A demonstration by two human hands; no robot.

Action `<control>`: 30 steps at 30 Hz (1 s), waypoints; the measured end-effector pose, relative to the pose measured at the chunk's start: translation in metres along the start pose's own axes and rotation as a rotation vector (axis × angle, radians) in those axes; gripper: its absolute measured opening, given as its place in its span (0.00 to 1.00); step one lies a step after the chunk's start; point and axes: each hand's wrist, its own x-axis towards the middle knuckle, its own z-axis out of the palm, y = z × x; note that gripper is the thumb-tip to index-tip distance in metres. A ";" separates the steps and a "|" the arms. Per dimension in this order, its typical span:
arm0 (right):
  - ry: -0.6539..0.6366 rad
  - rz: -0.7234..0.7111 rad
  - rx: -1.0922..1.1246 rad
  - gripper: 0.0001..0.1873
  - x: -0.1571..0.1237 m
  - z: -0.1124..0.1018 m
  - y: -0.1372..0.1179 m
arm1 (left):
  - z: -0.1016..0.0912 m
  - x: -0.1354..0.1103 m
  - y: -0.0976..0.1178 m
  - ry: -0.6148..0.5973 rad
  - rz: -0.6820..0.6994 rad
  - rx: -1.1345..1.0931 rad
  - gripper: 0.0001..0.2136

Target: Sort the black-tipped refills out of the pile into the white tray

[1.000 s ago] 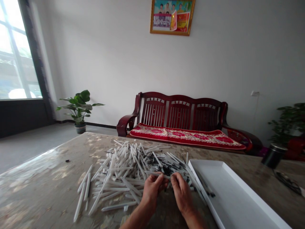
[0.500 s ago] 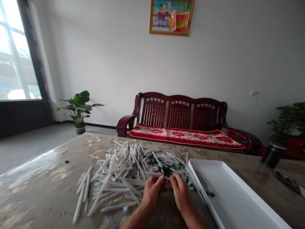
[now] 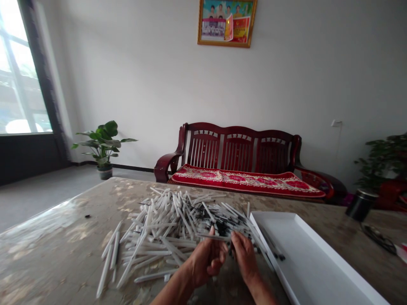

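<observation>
A slim, pale pen (image 3: 219, 238) lies crosswise between my hands, above the near edge of the pile. My left hand (image 3: 208, 258) has its thumb raised against the pen and its other fingers loosely curled, palm turned inward. The fingers of my right hand (image 3: 244, 256) close around the pen's right end, where something dark shows; the exact grip is partly hidden. Just beyond the hands is a big heap of white, translucent pens (image 3: 171, 212), with dark pieces (image 3: 225, 224) bunched at its right side.
A shallow white box (image 3: 313, 258) stands to the right, with a few dark-ended pens (image 3: 273, 245) along its left wall. Several pens (image 3: 110, 258) lie loose at the left. A black canister (image 3: 361, 205) and a cable (image 3: 380, 239) sit farther right. Beyond the table (image 3: 63, 254) is a wooden bench (image 3: 238, 148).
My left hand has loosened and turned, its thumb lifting and its palm showing more. The right hand has shifted slightly right. The pen is still between them.
</observation>
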 end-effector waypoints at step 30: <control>0.026 -0.217 -0.560 0.14 0.007 -0.022 0.010 | -0.009 0.016 -0.002 0.364 0.531 -0.200 0.17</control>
